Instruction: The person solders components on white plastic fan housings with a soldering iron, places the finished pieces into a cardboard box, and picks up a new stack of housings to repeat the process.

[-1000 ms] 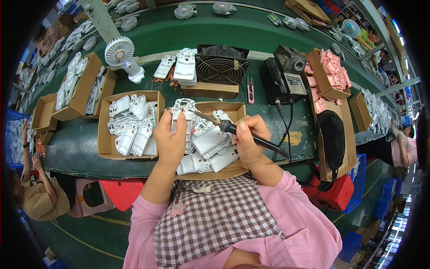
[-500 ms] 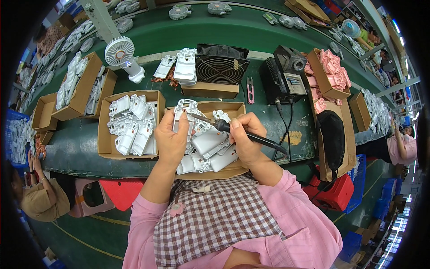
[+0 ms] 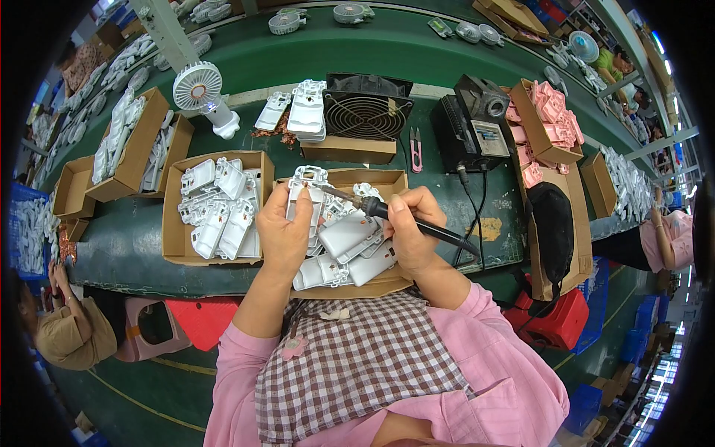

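Note:
Pinched in my left hand [image 3: 283, 227] is a white plastic fan housing [image 3: 307, 176], held above an open cardboard box [image 3: 395, 179]. My right hand [image 3: 414, 227] grips a soldering iron [image 3: 432, 232] by its black handle, its metal tip pointing left at the housing's upper part. Whether the tip touches the housing is too small to tell. Below both hands, more white housings [image 3: 348, 237] with small metal contacts lie in the box. A second cardboard box [image 3: 173, 242] to the left is filled with similar white housings.
A small white fan [image 3: 198, 88] stands at the back left, near stacked housings [image 3: 307, 108]. Behind the box sit a black grilled fan [image 3: 369, 115], pink-handled snips [image 3: 415, 149] and a soldering station [image 3: 477, 134]. Pink parts [image 3: 551, 115] fill a box at right. Beyond runs a green conveyor [image 3: 417, 56].
The soldering iron has shifted slightly to the right with my right hand. My left hand and its housing are nearly still. Fans on the conveyor have moved left.

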Motion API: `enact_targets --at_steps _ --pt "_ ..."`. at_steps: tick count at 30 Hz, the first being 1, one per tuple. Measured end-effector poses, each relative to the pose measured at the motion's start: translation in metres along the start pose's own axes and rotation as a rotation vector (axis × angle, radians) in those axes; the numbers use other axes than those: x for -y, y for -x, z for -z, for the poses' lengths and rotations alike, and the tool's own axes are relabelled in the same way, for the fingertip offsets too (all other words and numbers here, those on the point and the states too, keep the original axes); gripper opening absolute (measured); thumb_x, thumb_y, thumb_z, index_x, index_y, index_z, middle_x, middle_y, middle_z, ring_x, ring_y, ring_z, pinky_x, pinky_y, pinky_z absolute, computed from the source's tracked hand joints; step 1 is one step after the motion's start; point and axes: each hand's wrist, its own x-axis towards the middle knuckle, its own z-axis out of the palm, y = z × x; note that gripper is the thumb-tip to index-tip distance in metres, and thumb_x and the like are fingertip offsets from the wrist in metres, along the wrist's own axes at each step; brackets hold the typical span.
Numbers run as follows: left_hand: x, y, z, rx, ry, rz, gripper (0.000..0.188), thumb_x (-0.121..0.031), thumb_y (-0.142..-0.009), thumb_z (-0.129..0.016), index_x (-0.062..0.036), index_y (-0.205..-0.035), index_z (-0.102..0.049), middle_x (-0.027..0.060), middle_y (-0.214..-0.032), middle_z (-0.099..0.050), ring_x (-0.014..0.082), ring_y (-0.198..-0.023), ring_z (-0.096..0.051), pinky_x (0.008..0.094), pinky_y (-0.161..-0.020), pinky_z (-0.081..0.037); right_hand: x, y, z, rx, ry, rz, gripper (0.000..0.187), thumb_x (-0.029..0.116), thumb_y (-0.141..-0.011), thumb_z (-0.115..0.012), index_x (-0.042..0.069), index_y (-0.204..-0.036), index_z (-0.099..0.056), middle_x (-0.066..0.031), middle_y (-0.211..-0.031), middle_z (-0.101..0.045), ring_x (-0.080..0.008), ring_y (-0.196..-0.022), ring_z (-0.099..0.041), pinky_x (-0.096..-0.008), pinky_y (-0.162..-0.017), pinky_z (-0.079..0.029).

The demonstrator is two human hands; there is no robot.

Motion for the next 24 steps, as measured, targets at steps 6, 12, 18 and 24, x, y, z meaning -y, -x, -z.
enact_targets --at_steps 6,12,18,24 --pt "0.0011 0.0010 0.0004 0.040 -0.024 -0.009 0.012 -0.010 -0.094 -0.052 -0.0008 -0.095 -0.060 0.0041 -0.076 -0.065 0.0063 -0.058 -0.058 0.0198 -0.050 -0.047 0.0020 -0.0011 -0.0013 0.015 -0.002 0.003 0.016 0.009 -0.091 -0.054 0.004 -0.078 -0.047 -0.0025 -0.063 -0.052 -0.0047 -0.048 -0.045 -0.0190 -0.044 -0.039" --pt "0.0019 0.0020 0.0010 0.024 -0.051 -0.009 0.010 -0.007 -0.090 -0.056 -0.0001 -0.094 -0.062 0.0002 -0.075 -0.062 0.0047 -0.063 -0.055 0.0218 -0.056 -0.046 0.0009 -0.0002 0.0003 0.030 0.008 -0.030 0.016 0.009 -0.091 -0.055 0.004 -0.078 -0.047 -0.0023 -0.064 -0.052 -0.0046 -0.048 -0.045 -0.0191 -0.044 -0.039" --pt "0.0018 0.0021 0.0002 0.040 -0.063 -0.025 0.011 -0.007 -0.091 -0.054 -0.0001 -0.095 -0.062 0.0014 -0.076 -0.063 0.0053 -0.062 -0.056 0.0214 -0.054 -0.046 0.0007 -0.0006 -0.0005 0.027 0.018 -0.017 0.016 0.008 -0.091 -0.054 0.003 -0.078 -0.046 -0.0023 -0.063 -0.051 -0.0048 -0.047 -0.045 -0.0193 -0.043 -0.038" --pt "0.0062 0.0009 0.0012 0.050 -0.112 -0.061 0.011 -0.007 -0.093 -0.053 0.0001 -0.095 -0.060 0.0028 -0.078 -0.065 0.0060 -0.061 -0.058 0.0208 -0.053 -0.048 0.0018 -0.0012 -0.0005 0.018 0.003 -0.019 0.015 0.008 -0.090 -0.056 0.003 -0.078 -0.048 -0.0020 -0.064 -0.054 -0.0038 -0.050 -0.046 -0.0187 -0.044 -0.038"
